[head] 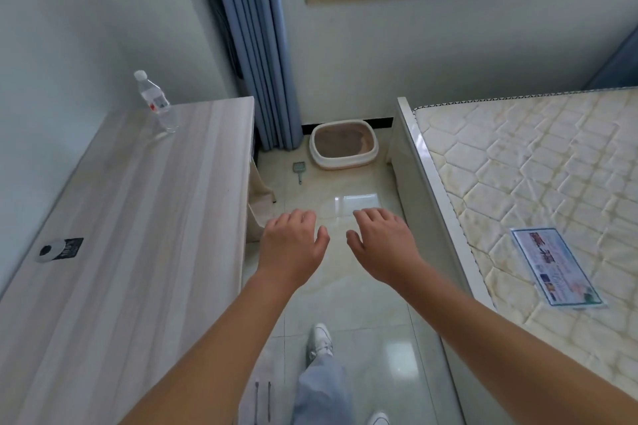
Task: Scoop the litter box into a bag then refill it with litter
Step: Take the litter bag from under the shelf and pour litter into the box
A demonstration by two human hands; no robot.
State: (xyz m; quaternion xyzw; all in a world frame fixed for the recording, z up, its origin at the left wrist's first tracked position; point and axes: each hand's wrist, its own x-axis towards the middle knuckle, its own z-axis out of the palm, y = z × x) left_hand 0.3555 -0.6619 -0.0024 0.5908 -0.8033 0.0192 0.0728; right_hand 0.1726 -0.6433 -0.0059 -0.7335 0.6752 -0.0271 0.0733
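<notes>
Both hands, left and right, hold nothing, fingers loosely spread. The box sits at 12 o'clock, scoop beside it at 9 o'clock.

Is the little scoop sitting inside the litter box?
No, the scoop lies flat on the floor just outside the litter box, not touching it.

litter box: contents too small to tell | mattress label: print unreadable | desk: cut by left edge
</notes>
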